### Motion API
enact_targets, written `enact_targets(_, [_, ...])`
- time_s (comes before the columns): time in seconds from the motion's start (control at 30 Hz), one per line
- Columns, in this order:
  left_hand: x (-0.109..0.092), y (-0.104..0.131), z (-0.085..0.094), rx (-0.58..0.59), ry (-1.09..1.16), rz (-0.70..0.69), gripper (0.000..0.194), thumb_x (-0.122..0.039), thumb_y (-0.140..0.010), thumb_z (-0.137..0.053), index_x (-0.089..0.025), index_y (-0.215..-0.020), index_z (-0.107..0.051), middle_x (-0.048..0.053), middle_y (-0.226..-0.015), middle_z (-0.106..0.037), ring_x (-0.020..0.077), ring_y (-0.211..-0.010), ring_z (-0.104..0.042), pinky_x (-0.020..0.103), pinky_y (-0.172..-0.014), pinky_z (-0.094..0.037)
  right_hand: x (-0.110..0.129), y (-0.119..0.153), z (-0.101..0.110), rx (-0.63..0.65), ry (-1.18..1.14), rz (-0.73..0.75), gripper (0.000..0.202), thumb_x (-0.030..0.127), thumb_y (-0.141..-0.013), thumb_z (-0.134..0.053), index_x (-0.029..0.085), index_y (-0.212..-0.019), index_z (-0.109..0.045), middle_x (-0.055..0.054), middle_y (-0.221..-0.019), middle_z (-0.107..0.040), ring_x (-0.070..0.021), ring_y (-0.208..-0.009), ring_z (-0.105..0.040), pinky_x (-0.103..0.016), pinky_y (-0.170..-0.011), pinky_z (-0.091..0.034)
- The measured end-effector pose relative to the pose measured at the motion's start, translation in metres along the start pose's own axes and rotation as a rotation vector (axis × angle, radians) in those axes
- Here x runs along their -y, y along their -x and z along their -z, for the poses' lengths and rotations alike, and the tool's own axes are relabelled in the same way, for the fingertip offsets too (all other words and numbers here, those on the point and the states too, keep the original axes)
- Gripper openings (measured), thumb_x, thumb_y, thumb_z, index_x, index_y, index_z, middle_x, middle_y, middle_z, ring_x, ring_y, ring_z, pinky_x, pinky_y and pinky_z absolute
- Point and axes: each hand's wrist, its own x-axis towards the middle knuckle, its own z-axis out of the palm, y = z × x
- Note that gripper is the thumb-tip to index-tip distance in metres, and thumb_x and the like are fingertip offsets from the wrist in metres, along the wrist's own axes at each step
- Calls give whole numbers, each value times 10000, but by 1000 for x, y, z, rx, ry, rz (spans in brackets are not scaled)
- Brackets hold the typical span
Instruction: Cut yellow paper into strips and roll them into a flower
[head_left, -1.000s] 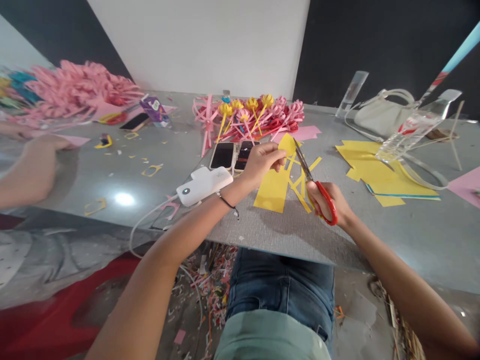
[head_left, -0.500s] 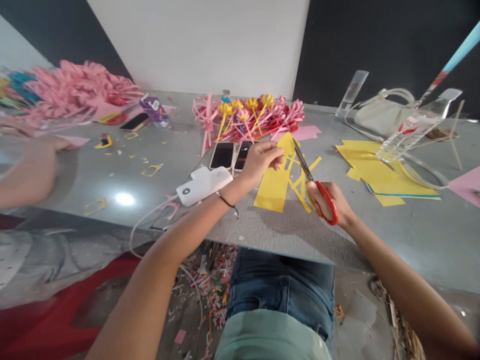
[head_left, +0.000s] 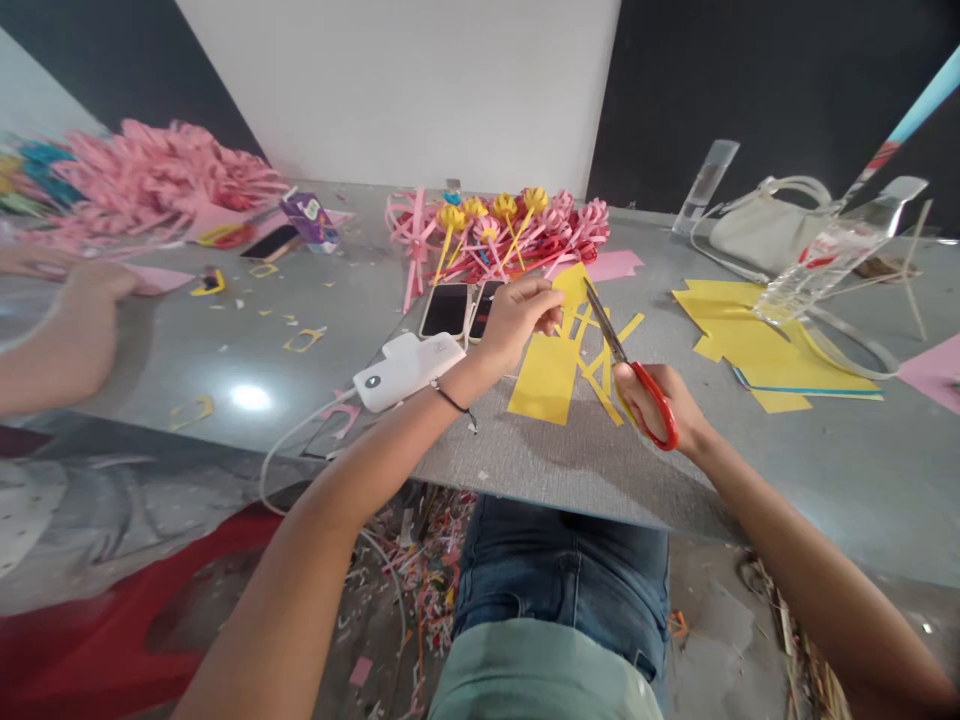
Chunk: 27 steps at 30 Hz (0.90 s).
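Observation:
My left hand (head_left: 525,312) pinches the left edge of a small yellow paper piece (head_left: 572,284), held up over the table. My right hand (head_left: 660,400) is wrapped round the red handles of the scissors (head_left: 613,338), whose blade tips meet the right edge of that piece. Beneath both hands lie a larger yellow sheet (head_left: 541,385) and several thin yellow strips (head_left: 598,392). Two phones (head_left: 445,311) and a white power bank (head_left: 409,370) with a cable are by my left wrist.
Pink, red and yellow paper flowers (head_left: 502,232) lie at the back. On the right are yellow sheets (head_left: 787,350), a plastic bottle (head_left: 832,250) and a white bag (head_left: 765,235). At the left, another person's hands (head_left: 97,290) hold pink paper near a juice box (head_left: 309,222).
My left hand and the small yellow piece have shifted slightly left. The other person's hand and pink paper have moved a little to the right.

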Motion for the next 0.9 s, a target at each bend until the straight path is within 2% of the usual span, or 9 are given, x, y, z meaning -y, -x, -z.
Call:
enact_targets(0.27, [6, -3, 3, -31, 18, -25, 233, -279, -917, -725, -187, -726, -629, -18, -651, -630, 60, -530, -571, 193, -521, -469, -2, -1, -1, -3, 22, -20, 724, 846, -956, -493, 242, -575, -371, 13, -471, -426, -122, -460, -394, -310, -498, -270])
enact_targets(0.37, [7, -4, 1, -66, 38, -6, 207, -369, -948, -736, -204, -863, -644, -15, -704, -680, 71, -551, -610, 197, -527, -489, -1, -1, -2, -9, 36, -17, 718, 838, -953, -512, 241, -577, -377, 14, -473, -440, -124, -459, -409, -308, -496, -280])
enact_targets(0.5, [4, -2, -3, -71, 97, 70, 296, -476, -954, -753, -225, -1028, -614, -2, -800, -749, 91, -649, -699, 200, -609, -554, -1, -1, -4, -6, 47, 9, 708, 816, -961, -525, 236, -572, -407, 3, -476, -498, -131, -461, -472, -303, -504, -327])
enact_targets(0.73, [-2, 3, -5, 28, 133, 99, 270, -383, -901, -825, -176, -838, -663, -6, -803, -705, 47, -634, -636, 173, -596, -516, -2, -1, -4, 37, 14, 23, 690, 788, -997, -490, 232, -591, -436, -4, -475, -542, -165, -458, -615, -299, -529, -446])
enact_targets(0.9, [-2, 6, -10, -7, 65, 126, 223, -331, -908, -797, -165, -800, -693, 10, -756, -708, 58, -614, -631, 189, -593, -512, -2, 0, -6, 46, -6, 29, 679, 803, -979, -506, 229, -626, -429, 13, -531, -489, -162, -490, -640, -273, -498, -489])
